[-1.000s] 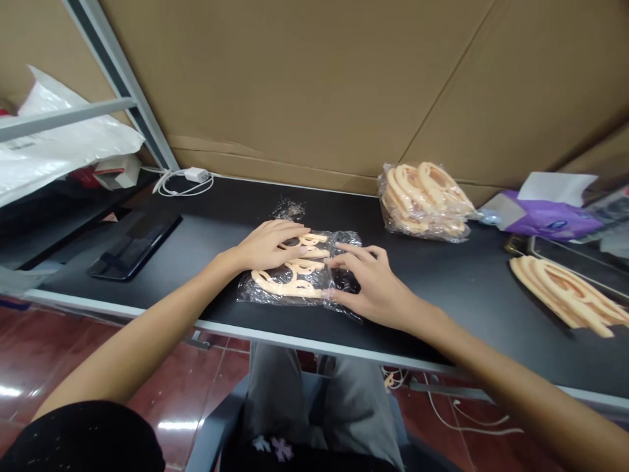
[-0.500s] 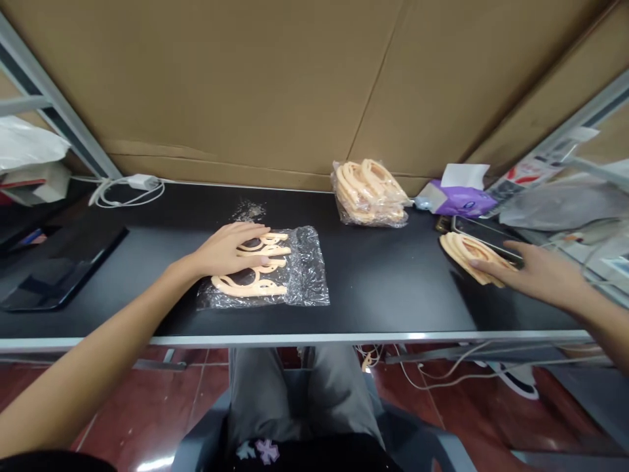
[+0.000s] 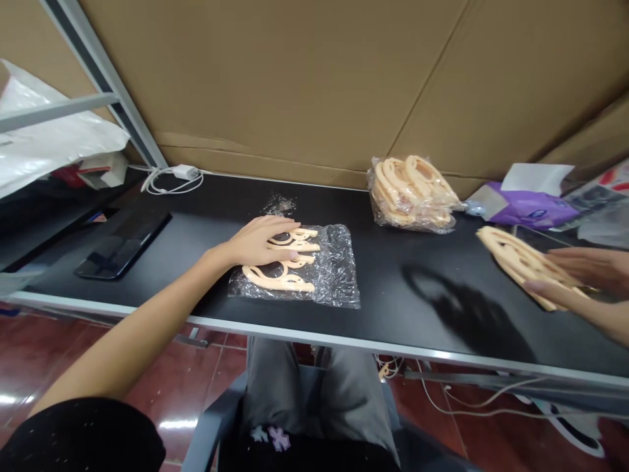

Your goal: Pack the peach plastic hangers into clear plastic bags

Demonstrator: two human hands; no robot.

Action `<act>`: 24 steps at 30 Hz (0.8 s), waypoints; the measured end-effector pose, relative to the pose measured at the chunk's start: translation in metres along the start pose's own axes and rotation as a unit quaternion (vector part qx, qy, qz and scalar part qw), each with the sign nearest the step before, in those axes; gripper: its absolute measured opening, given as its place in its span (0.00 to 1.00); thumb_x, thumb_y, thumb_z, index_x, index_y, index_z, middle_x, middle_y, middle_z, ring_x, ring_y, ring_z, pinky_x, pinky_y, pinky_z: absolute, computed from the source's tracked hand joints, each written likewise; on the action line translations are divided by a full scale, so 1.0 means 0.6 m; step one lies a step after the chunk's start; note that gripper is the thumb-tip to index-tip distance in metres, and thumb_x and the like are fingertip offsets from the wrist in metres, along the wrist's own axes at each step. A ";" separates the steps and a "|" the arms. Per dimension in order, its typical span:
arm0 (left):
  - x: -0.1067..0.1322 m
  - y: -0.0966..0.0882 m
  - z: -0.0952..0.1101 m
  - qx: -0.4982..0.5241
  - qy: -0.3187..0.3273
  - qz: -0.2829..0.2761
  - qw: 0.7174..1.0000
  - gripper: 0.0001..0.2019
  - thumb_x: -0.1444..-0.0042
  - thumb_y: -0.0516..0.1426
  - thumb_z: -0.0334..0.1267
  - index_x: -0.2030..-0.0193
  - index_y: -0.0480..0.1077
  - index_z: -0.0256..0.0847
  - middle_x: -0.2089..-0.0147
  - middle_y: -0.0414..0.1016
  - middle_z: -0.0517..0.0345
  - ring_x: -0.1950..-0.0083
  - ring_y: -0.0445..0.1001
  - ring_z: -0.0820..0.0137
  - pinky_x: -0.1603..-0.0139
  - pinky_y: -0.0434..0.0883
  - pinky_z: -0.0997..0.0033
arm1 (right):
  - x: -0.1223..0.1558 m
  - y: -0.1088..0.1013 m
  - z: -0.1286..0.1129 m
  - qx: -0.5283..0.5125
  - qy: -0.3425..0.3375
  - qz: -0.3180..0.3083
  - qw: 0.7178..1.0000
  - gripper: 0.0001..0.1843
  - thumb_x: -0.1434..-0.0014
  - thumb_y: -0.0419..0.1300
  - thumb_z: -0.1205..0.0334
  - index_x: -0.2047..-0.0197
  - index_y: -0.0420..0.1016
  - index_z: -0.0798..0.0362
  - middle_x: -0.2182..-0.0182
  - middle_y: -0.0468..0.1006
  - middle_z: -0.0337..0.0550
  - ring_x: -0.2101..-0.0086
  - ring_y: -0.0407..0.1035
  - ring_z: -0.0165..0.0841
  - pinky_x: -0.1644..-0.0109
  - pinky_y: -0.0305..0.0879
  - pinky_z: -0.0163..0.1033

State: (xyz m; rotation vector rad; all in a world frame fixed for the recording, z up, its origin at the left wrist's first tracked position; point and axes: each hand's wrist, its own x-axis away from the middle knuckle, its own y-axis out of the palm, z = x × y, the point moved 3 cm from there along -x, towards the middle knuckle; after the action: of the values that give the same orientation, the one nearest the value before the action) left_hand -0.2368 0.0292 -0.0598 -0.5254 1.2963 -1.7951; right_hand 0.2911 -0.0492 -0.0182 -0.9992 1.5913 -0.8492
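Behind the clear bag [image 3: 314,272], bagged orange pieces [image 3: 410,195].

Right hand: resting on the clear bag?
No, the right hand is off to the side holding a stack of peach pieces; only the left hand lies on the clear bag.
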 end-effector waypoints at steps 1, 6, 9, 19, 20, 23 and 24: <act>0.000 0.001 -0.001 -0.001 0.003 0.002 1.000 0.41 0.40 0.52 0.71 0.29 0.66 0.45 0.26 0.65 0.50 0.26 0.62 0.52 0.24 0.56 0.50 | 0.008 -0.002 -0.040 -0.018 -0.021 -0.010 1.000 0.37 0.51 0.57 0.23 0.50 0.76 0.40 0.52 0.85 0.45 0.56 0.81 0.49 0.52 0.78 0.54; -0.001 0.001 0.002 -0.007 0.017 0.013 1.000 0.39 0.36 0.50 0.69 0.30 0.66 0.42 0.27 0.67 0.48 0.27 0.64 0.52 0.25 0.58 0.49 | 0.029 0.003 -0.233 -0.095 -0.242 -0.051 0.964 0.32 0.42 0.60 0.32 0.44 0.75 0.45 0.51 0.84 0.49 0.56 0.80 0.47 0.56 0.77 0.48; -0.001 0.000 0.006 -0.006 0.010 0.010 1.000 0.35 0.32 0.45 0.64 0.30 0.67 0.43 0.27 0.67 0.50 0.27 0.64 0.54 0.25 0.58 0.49 | 0.017 0.022 -0.296 -0.120 -0.322 -0.095 0.934 0.29 0.38 0.62 0.39 0.42 0.74 0.49 0.48 0.82 0.51 0.53 0.79 0.46 0.50 0.76 0.50; -0.001 0.004 0.008 -0.009 -0.025 -0.012 1.000 0.33 0.29 0.40 0.60 0.28 0.65 0.45 0.25 0.64 0.55 0.24 0.60 0.58 0.23 0.53 0.52 | 0.004 0.083 -0.378 -0.227 -0.327 -0.221 0.890 0.26 0.42 0.66 0.42 0.48 0.71 0.49 0.51 0.81 0.49 0.53 0.77 0.44 0.50 0.75 0.49; -0.001 0.004 0.010 -0.008 -0.027 -0.013 1.000 0.33 0.29 0.40 0.60 0.28 0.65 0.45 0.25 0.65 0.55 0.24 0.59 0.58 0.23 0.53 0.52 | 0.009 0.088 -0.386 -0.240 -0.319 -0.222 0.890 0.26 0.42 0.67 0.42 0.49 0.71 0.49 0.51 0.81 0.49 0.53 0.77 0.44 0.50 0.75 0.49; 0.000 0.003 0.014 -0.005 -0.037 -0.013 0.999 0.33 0.29 0.40 0.60 0.28 0.65 0.44 0.25 0.65 0.55 0.24 0.59 0.58 0.23 0.53 0.53 | 0.022 0.106 -0.421 -0.262 -0.304 -0.239 0.884 0.25 0.44 0.68 0.43 0.51 0.68 0.48 0.51 0.81 0.49 0.53 0.78 0.45 0.49 0.74 0.50; 0.001 0.002 0.015 -0.004 -0.039 -0.012 0.999 0.33 0.29 0.41 0.60 0.28 0.65 0.44 0.25 0.64 0.55 0.24 0.59 0.58 0.23 0.52 0.53 | 0.026 0.112 -0.435 -0.266 -0.303 -0.246 0.882 0.25 0.44 0.67 0.45 0.51 0.67 0.48 0.51 0.81 0.49 0.53 0.78 0.45 0.50 0.74 0.50</act>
State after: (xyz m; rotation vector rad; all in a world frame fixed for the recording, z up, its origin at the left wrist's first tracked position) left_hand -0.2299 0.0236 -0.0577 -0.6123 1.2483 -1.7724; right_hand 0.0222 -0.0256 -0.0261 -1.9050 1.0346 -0.3346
